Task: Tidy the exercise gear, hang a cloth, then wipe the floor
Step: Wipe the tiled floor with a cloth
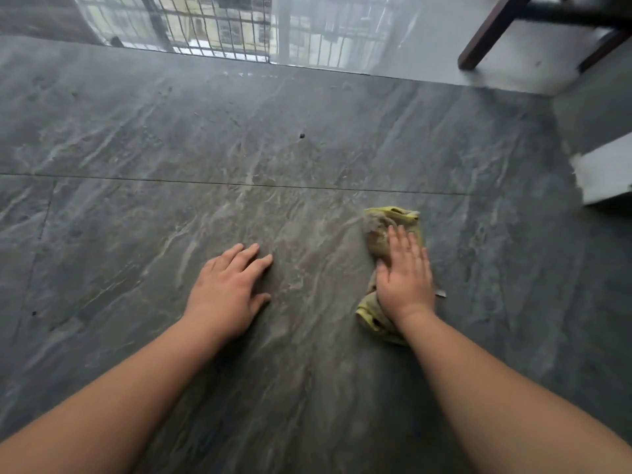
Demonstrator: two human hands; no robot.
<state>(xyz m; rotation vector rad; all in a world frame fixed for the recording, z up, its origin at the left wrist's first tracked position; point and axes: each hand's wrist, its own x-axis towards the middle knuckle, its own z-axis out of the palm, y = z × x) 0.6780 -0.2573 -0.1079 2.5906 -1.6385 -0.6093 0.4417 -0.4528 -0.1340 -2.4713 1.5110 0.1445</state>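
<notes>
A crumpled, dirty yellow cloth (383, 230) lies on the dark grey marbled floor (205, 148). My right hand (405, 275) presses flat on top of it, fingers together and pointing away from me, so the cloth shows above the fingertips and below the wrist. My left hand (227, 289) rests flat on the bare floor to the left of the cloth, fingers spread, holding nothing. No exercise gear is in view.
A glass pane with a metal railing (219, 29) behind it runs along the far edge of the floor. Dark wooden furniture legs (485, 35) stand at the top right. A white ledge (605, 172) juts in at the right. A small dark speck (302, 135) lies on the tile.
</notes>
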